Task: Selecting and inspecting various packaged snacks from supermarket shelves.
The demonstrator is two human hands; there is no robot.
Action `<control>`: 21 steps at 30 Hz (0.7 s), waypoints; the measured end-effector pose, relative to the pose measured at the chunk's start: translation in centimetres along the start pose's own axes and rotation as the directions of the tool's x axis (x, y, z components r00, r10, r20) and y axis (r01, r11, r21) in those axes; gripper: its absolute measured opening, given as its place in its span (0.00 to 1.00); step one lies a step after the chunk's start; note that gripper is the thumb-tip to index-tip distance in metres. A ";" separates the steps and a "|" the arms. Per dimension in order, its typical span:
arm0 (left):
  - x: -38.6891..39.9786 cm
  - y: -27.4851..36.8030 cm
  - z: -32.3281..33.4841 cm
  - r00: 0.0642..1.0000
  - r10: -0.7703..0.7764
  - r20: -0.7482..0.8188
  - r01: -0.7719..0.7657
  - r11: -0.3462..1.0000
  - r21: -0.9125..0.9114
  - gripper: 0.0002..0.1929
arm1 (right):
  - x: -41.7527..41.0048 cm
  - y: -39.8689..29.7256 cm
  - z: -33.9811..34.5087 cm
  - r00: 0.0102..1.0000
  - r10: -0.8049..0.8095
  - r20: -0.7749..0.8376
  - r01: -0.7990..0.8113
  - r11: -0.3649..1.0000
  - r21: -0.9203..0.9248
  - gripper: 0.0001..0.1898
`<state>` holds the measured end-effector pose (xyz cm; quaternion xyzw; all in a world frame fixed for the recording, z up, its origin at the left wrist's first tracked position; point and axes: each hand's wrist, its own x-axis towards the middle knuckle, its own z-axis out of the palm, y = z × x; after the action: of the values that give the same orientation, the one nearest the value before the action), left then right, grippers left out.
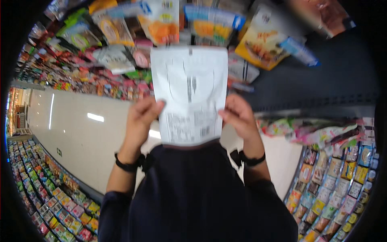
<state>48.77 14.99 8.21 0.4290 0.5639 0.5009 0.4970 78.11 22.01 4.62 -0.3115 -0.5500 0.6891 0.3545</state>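
Observation:
A white plastic pouch [189, 93] with printed text and a barcode is held upright in front of my chest, its printed panel facing the camera. My left hand [144, 116] pinches its left edge between thumb and fingers. On the opposite edge, my right hand [240, 116] grips it the same way, lower than the middle. Both wrists carry black bands. Just beyond the pouch's top edge hang an orange-and-white snack pouch [160, 24] and a yellow-and-white one [261, 42].
Hanging snack packets crowd the display ahead, beside a dark shelf panel [320, 81]. Glossy floor tiles [78, 133] lie at left. Stocked shelves curve along the lower left [57, 193] and lower right [329, 193]. Colourful packets [314, 133] stick out at right.

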 end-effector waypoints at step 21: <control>1.2 -0.5 -7.1 0.982 0.025 0.186 0.000 0.991 -0.134 0.15 | 0.2 -0.4 8.7 0.983 -0.024 -0.181 0.029 0.999 0.027 0.04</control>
<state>41.53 15.13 7.59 0.4438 0.4772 0.4979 0.5722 70.91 17.55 6.79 -0.3601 -0.5095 0.6613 0.4165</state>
